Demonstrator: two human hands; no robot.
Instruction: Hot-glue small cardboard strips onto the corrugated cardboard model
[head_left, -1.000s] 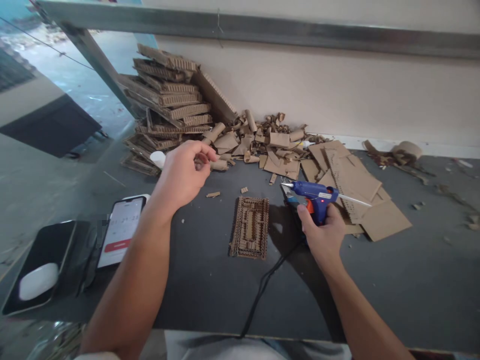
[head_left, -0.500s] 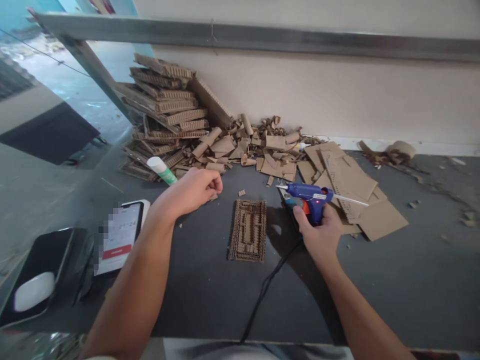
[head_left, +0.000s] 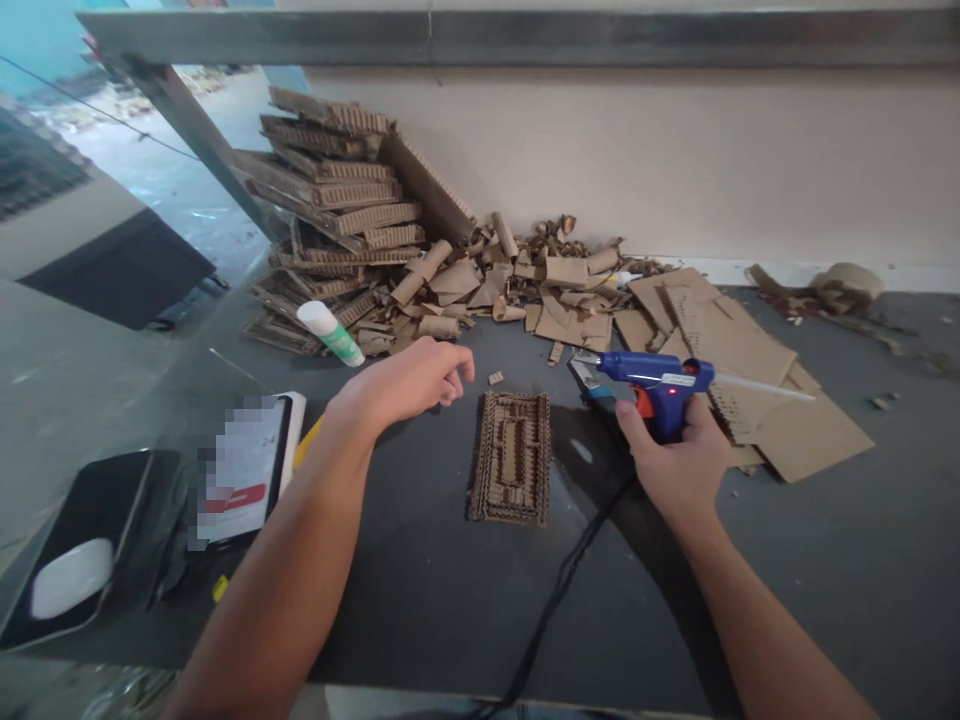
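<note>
My right hand [head_left: 679,455] is wrapped round the grip of a blue hot glue gun [head_left: 656,375], held over the table right of centre. Its nozzle points left, a clear glue stick juts from its back, and a small red light is lit. My left hand [head_left: 420,380] hovers with bent fingers; whether anything is inside them is hidden. Between the hands lies a small rectangular corrugated cardboard piece [head_left: 514,458] with nested ridged strips. A tiny cardboard scrap [head_left: 496,378] sits just beyond it. Partly behind the glue gun lies a utility knife [head_left: 592,385].
A stack of cardboard panels [head_left: 360,190] leans at the back left, beside heaped scraps [head_left: 499,280]. Flat cardboard sheets [head_left: 802,400] lie right. A white-green glue stick tube [head_left: 330,332], a phone [head_left: 244,470] and a white case [head_left: 73,578] are left. A black cord [head_left: 555,590] crosses the front.
The view has shifted slightly. My right hand has moved the glue gun a little to the right. My left hand has also drifted right, with its fingers somewhat looser.
</note>
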